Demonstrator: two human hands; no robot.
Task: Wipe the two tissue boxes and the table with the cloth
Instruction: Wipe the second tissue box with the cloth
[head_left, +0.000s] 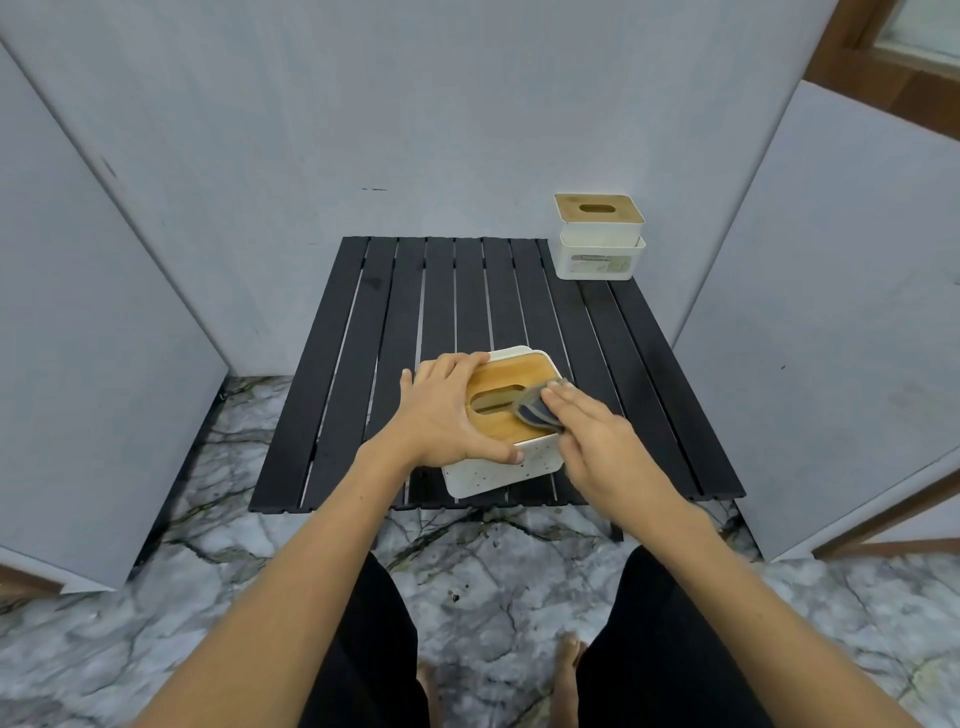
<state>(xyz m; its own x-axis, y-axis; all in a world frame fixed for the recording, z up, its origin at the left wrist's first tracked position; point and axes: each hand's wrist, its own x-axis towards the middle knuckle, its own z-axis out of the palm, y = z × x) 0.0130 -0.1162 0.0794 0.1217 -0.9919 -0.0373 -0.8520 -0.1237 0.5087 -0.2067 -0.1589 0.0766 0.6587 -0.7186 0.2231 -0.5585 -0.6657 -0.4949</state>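
Desk: a black slatted desk (395, 332) stood on a marble-patterned floor (493, 566), enclosed by grey panels (363, 104) at the back and on both sides.
Near tissue box: a white speckled box (501, 470) with a wooden slotted lid (511, 384) sat at the desk's near edge, roughly centred.
Far tissue box: a second white box (600, 257) with a wooden slotted lid stood at the desk's far right corner, well apart from the near one; its upper part appeared raised above the base.
Cloth: a grey cloth (532, 410) lay bunched on the right side of the near box's lid, beside the slot.
Left hand: the left hand (447, 410) gripped the near box, fingers curled over the far left edge of the lid, thumb against the near side.
Right hand: the right hand (597, 436) lay flat with fingers straight and together, pressing the cloth onto the lid.
Person: dark trousers and bare feet were visible below the desk edge.
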